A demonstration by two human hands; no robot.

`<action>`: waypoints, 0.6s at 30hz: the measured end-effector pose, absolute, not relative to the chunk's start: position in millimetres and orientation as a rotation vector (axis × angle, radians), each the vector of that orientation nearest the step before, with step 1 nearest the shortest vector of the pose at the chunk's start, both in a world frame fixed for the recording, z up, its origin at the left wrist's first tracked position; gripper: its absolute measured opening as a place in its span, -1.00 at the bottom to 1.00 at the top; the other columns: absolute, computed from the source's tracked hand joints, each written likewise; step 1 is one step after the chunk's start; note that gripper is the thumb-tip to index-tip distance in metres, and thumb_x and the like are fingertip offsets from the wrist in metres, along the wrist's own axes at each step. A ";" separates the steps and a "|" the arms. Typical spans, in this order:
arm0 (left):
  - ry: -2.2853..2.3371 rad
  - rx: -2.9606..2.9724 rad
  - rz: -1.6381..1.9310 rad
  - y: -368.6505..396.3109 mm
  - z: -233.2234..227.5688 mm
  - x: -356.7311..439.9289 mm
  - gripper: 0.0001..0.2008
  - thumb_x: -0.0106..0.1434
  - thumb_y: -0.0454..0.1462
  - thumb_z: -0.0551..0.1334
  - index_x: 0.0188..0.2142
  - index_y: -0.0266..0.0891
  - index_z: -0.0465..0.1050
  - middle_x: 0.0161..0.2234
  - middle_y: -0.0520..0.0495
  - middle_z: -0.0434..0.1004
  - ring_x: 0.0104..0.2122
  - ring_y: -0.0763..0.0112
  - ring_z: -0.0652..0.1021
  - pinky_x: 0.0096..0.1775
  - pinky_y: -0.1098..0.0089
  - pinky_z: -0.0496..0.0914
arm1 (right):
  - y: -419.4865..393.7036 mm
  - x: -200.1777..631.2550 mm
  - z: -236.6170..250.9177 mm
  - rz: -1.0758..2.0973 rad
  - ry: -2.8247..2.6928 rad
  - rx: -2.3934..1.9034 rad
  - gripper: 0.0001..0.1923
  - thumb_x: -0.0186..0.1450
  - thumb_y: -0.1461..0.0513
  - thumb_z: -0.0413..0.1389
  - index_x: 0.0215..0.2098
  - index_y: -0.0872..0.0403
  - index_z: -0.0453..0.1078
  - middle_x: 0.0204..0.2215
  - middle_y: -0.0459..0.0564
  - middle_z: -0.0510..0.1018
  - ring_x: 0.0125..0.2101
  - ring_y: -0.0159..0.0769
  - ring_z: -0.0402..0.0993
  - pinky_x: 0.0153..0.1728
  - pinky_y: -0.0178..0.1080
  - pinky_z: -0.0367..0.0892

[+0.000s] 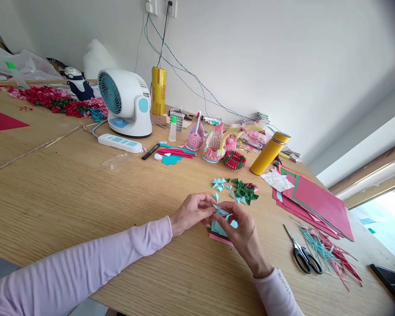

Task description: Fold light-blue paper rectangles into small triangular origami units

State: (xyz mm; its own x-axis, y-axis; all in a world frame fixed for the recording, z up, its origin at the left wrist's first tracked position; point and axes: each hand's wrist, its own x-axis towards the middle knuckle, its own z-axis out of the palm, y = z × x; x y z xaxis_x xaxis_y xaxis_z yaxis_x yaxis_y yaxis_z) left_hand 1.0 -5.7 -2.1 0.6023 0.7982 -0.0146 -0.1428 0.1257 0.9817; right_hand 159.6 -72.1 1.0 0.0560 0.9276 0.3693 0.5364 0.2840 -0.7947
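My left hand (191, 212) and my right hand (242, 235) meet over the wooden table (85, 206), both pinching one small light-blue paper piece (222, 212) between the fingertips. Under the hands lies a small stack of cut paper rectangles (218, 232), light blue on top with green and pink below. Just beyond the fingers sit several folded light-blue triangles (221, 184) and a heap of folded green triangles (245, 192).
Scissors (303, 254) and paper offcut strips (331, 254) lie to the right, near red and green paper sheets (316, 202). Further back stand a yellow bottle (269, 152), paper swan models (217, 142), a white fan (125, 102), a power strip (120, 143) and a pile of red folded pieces (55, 102).
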 end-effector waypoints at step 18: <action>0.623 1.273 0.821 -2.1 -6.3 0.6 -0.70 0.12 -0.15 0.34 -0.28 -0.36 0.43 -0.41 -0.05 0.50 -0.49 0.43 0.58 -0.53 0.50 0.46 | -69.8 160.5 4.8 1.024 -1.213 -1.385 -0.61 0.14 -0.04 0.22 -0.42 0.15 0.46 -0.59 -0.05 0.50 -0.55 -0.37 0.38 -0.52 -0.35 0.28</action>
State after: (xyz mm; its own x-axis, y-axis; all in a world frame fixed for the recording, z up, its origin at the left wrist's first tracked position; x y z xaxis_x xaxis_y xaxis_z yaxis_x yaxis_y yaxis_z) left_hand 0.6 -2.1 -6.3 0.5773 0.8157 0.0366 -0.1847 0.0868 0.9790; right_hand 160.5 -69.8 4.8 0.1418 0.9898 0.0125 0.1539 -0.0095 -0.9880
